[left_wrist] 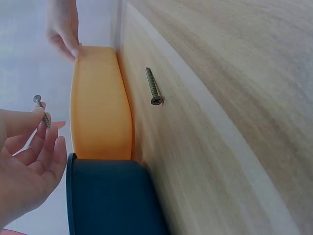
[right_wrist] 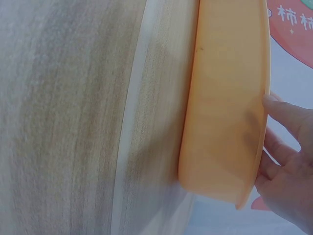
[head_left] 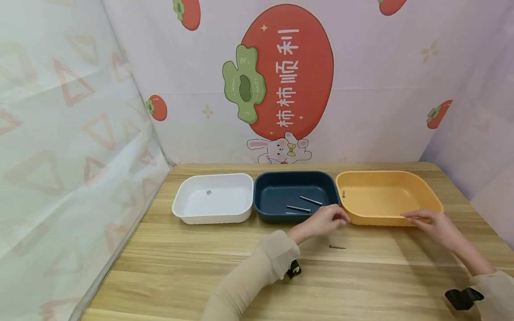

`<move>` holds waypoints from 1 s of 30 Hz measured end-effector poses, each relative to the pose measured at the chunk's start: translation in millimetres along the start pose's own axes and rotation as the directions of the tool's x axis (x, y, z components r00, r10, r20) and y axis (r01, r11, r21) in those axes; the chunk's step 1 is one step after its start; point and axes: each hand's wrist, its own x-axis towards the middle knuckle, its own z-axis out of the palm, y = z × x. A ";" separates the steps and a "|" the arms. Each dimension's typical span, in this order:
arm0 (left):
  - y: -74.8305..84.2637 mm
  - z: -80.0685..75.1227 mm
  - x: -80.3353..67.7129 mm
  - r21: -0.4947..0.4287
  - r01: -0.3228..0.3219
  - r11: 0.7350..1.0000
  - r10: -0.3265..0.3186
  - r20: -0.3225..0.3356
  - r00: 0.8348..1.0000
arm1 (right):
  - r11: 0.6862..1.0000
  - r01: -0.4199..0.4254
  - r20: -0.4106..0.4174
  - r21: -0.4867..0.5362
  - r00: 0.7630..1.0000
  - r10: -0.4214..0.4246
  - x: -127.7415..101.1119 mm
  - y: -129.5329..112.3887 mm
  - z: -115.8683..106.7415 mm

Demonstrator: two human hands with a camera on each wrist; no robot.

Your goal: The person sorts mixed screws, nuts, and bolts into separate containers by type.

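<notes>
Head view, lower centre of the frame: my left hand pinches a small brass-coloured wood screw between thumb and fingertip at the seam where the dark blue plastic tray meets the orange plastic tray. My right hand rests on the orange tray's near rim, fingers nearly straight on the rim, steadying it rather than clasping it. A second brass-coloured screw lies loose on the pale wooden table, just below the left hand. I judge that the pinch should stay firm near the screw's shank, the hand clearing the rim fully before the fingers part, and the right hand holding the tray against sliding. From the head view the held screw is hidden behind my fingers; only the left wrist view shows it. Three long grey nails lie in the blue tray; the small object in the white plastic tray is too tiny to identify, as is the speck at the orange tray's left wall.
</notes>
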 end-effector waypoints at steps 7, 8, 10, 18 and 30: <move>0.7 3.1 7.7 -0.020 0.025 1.000 -0.026 -0.057 0.998 | 1.000 0.008 -0.005 0.002 1.000 -0.008 -0.1 0.8 0.6; 0.7 3.7 8.7 -0.018 0.032 0.999 -0.033 -0.064 0.997 | 1.000 0.007 -0.004 0.002 1.000 -0.007 -0.1 0.7 0.7; 0.4 5.3 10.9 -0.022 0.049 0.999 -0.051 -0.077 0.996 | 1.000 0.006 -0.002 0.002 1.000 -0.006 -0.2 0.7 0.8; -0.4 9.4 18.9 -0.097 0.095 0.991 -0.108 -0.142 0.984 | 1.000 -0.013 0.010 0.007 1.000 0.013 -0.3 0.7 0.0; 3.3 15.0 33.4 -0.093 0.112 0.989 -0.129 -0.202 0.971 | 1.000 0.001 0.002 0.014 1.000 -0.001 -0.4 3.0 0.2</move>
